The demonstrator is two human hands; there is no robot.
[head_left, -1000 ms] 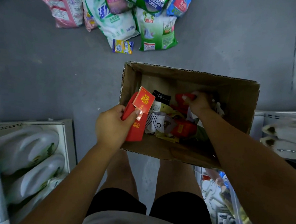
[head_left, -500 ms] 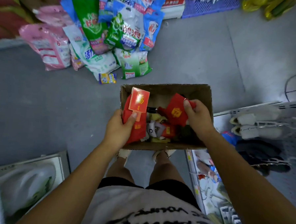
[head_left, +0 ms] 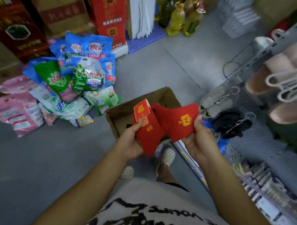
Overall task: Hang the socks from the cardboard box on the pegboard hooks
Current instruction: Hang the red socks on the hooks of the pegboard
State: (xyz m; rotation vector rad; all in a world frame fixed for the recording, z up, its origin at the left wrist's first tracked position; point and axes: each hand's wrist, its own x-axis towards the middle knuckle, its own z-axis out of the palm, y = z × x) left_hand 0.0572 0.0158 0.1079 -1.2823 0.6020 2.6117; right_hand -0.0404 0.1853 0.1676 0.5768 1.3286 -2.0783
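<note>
Over the grey floor point(head_left: 163, 70), the left hand point(head_left: 131, 141) is gripping a red card-tagged sock point(head_left: 148, 138), the right hand point(head_left: 197, 142) a red gold-printed sock point(head_left: 181, 122), above the brown cardboard box point(head_left: 121, 115), neither hanging yet.

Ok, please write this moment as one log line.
left hand: holds tagged socks | right hand: holds red socks | box: on floor | hanging: not yet done

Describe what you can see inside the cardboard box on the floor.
Inside the cardboard box, only bare bottom shows. The red socks held by the left hand and right hand cover the rest.
</note>
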